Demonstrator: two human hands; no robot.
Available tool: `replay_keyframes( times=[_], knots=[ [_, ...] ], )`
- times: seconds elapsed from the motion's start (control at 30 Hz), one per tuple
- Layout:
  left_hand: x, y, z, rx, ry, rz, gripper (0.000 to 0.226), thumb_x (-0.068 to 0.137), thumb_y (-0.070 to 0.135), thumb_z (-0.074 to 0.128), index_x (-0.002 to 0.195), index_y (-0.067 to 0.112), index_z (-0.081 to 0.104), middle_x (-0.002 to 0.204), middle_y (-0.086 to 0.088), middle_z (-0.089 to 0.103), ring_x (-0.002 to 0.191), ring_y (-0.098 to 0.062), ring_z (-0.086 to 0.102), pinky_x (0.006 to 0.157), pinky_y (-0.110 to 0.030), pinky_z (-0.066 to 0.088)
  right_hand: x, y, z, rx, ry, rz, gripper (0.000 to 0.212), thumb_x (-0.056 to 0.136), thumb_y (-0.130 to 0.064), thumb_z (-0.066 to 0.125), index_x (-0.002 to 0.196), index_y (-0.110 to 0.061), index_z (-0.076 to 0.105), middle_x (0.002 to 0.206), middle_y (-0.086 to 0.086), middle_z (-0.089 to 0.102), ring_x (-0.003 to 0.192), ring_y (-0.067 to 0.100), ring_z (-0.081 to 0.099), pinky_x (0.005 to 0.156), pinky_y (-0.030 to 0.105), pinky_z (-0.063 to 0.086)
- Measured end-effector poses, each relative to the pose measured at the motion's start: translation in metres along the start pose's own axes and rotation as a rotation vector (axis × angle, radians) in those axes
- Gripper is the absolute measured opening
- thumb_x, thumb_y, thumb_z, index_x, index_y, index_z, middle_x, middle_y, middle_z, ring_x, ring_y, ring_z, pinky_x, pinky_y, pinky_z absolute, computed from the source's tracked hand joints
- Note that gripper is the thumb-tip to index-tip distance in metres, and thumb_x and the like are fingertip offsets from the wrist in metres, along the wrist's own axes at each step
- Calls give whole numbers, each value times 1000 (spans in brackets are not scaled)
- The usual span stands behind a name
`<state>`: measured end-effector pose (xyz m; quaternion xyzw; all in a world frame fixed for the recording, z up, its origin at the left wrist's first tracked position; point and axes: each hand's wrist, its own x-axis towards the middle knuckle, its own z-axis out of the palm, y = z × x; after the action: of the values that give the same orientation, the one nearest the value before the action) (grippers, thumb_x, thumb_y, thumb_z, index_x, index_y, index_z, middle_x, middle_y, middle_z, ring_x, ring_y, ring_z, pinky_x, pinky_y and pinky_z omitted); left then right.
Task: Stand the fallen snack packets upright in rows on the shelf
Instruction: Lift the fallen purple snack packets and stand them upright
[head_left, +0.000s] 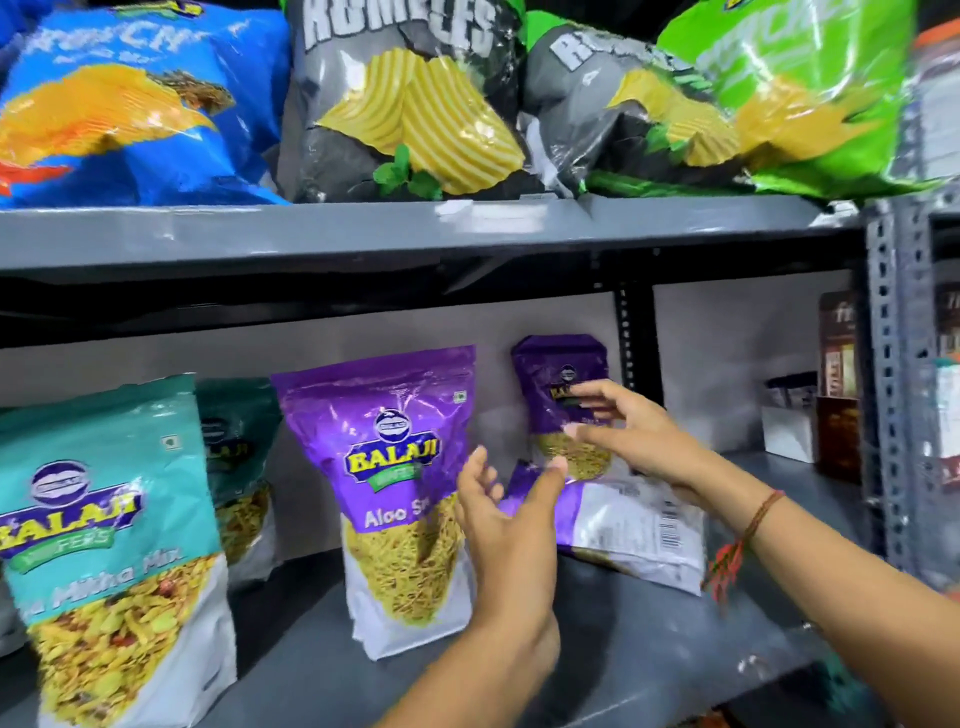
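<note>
Shelf (649, 639): fallen pkt (623, 525) btwn hands

Glossy plastic-film purple packet (384, 467) and teal packet (111, 519); smooth grey-painted metal shelf (311, 670); perforated metal upright (888, 364).

Single head view, close, facing the shelf (415, 234), angled slightly down

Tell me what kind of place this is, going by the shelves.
Most likely a small grocery or snack shop, or its stockroom. Grey slotted metal shelving holds many packets of the same brands: big chip bags on top, purple Balaji packets and teal ones below, with boxed goods at the right.
</note>
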<state>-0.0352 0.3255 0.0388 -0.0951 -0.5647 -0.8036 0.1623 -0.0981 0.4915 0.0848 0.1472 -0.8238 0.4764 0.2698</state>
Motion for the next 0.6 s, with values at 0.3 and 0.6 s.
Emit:
replay_keyframes(
  times=[0.3,0.6],
  knots=[
    [11,-79,54,-199,133,-512,48,76,15,77,119,11,56,94,-14,60,71,-19,50,68,-28,37,59,146,-58,-187,-417,266,26,94,-31,58,104,-9,69,104,0,66,94,9,59,88,11,45],
    [13,-104,107,-238,203,-608,30,96,8,51,125,8,56,106,-17,68,88,-29,62,85,-49,52,53,158,-55,127,-769,584,44,91,-51,53,115,-19,72,115,9,75,90,19,72,80,30,57]
  ],
)
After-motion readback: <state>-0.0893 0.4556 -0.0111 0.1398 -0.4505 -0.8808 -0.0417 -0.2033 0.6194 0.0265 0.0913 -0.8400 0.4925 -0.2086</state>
